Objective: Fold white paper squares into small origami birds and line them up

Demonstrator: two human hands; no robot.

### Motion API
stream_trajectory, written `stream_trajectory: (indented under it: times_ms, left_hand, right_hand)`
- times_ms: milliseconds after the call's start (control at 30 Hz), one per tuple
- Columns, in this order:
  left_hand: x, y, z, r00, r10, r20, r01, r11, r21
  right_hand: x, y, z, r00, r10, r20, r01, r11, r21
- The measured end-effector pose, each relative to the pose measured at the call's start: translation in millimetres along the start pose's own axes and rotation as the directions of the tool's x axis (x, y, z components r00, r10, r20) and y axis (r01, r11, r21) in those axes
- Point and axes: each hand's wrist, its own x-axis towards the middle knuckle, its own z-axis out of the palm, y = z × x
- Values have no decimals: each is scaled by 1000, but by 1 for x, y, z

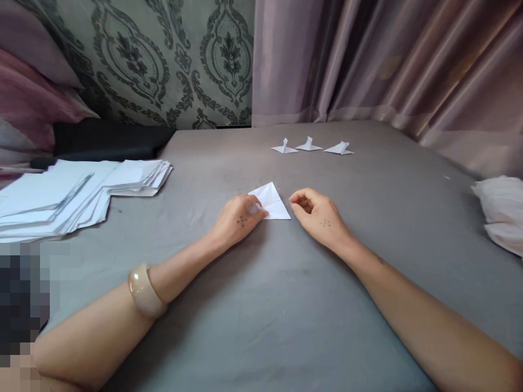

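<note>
A piece of folded white paper [277, 206] with crease lines lies on the grey cloth surface, its pointed end away from me. My left hand [241, 215] grips its left side, thumb on top and the other fingers partly hidden behind the hand. Just right of the paper, my right hand [316, 212] hovers apart from it. Its fingers are curled with the thumb close to the index finger, and I see nothing between them. A pale bangle [146, 291] circles my left forearm.
Three small folded paper figures [309, 144] stand in a row at the far side. Stacks of white paper sheets [81, 188] lie at the left, with a black cloth [110, 139] behind. A crumpled whitish bundle [500, 209] is at the right edge. Curtains [302, 60] hang behind.
</note>
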Motion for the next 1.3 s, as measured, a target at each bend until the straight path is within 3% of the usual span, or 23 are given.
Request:
stream_trajectory:
  times_ms: [200,333,600,767,967,1133,1300]
  left_hand:
    - [-2,2,-3,1000,-15,9,15,1000,-14]
    - [-4,-4,-9,997,27,69,-21,997,-81]
    - [-1,-24,-8,981,184,63,-176,978,-116]
    - [-2,-25,-6,973,231,25,-230,972,-40]
    - [-4,-22,-4,942,312,-125,-293,944,151]
    - [-6,-22,0,871,362,-332,-278,920,275]
    - [-5,-23,5,859,481,-173,-421,858,293]
  right_hand:
    - [-10,-9,13,954,-246,169,264,960,-91]
    - [-14,-8,13,926,-310,216,345,927,-148]
    - [-18,-8,14,913,-337,229,383,902,-199]
    - [-18,-9,13,915,-332,228,376,907,-188]
    - [-17,-8,14,912,-336,235,383,902,-197]
    - [-16,-7,14,908,-347,236,392,902,-183]
    - [-15,-6,13,913,-324,247,366,919,-146]
